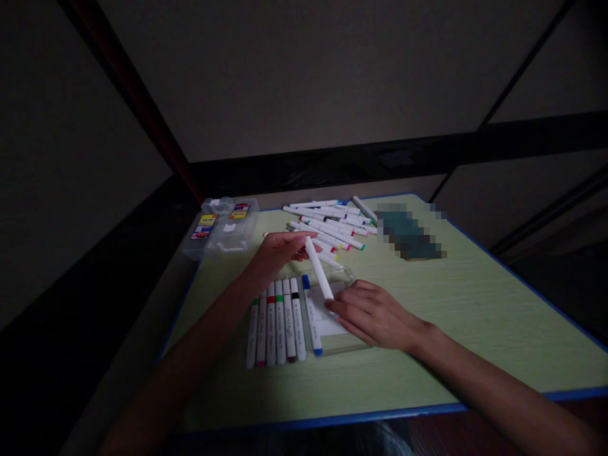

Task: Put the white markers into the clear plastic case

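Observation:
A white marker [319, 271] is held at a slant above the table between my two hands. My left hand [285, 246] pinches its upper end, and my right hand [373, 313] has its fingertips closed on the lower end. Below it lies a clear plastic case [346, 347] with a white sheet in it. One marker with blue ends [311, 320] lies along the case's left part. Left of that, several white markers [280, 326] with coloured bands lie side by side in a row. Part of this row's far end is near my left forearm.
Beyond my hands, a loose pile of white markers [327, 221] with coloured ends spreads over the green table [475, 316], which has a blue edge. An open clear box [232, 235] with labels stands at the far left. A blurred dark object [411, 234] lies at the right.

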`<state>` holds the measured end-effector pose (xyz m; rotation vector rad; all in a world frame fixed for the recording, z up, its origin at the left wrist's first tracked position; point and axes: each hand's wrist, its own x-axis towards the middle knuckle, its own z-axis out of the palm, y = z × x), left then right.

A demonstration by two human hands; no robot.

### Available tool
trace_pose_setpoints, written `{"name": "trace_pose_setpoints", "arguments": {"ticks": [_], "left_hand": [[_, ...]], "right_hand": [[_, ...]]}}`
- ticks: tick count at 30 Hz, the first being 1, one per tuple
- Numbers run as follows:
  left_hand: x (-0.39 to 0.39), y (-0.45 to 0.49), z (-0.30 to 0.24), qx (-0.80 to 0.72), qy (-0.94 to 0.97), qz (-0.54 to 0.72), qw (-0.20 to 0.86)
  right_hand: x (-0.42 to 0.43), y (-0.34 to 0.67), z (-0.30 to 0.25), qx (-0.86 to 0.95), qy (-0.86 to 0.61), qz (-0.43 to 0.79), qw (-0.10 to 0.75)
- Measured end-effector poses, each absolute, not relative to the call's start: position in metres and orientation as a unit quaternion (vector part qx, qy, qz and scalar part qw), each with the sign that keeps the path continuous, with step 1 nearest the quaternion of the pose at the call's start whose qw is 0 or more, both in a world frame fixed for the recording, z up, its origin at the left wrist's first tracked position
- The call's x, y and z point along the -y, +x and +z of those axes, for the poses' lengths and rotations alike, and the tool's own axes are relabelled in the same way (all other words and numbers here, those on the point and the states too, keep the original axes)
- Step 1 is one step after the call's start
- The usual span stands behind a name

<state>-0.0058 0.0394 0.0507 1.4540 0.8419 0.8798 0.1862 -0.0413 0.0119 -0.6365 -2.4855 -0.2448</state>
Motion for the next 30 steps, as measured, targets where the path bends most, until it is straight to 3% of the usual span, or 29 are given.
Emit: {"name": "trace_pose_setpoints", "arguments": {"ticks": [30], "left_hand": [[-0.0375, 0.0026, 0.0561, -0.417, 0.654, 0.373, 0.509]], "right_hand": [[0.0427, 0.1858, 0.0085, 0.937, -0.221, -0.114, 0.244]]}}
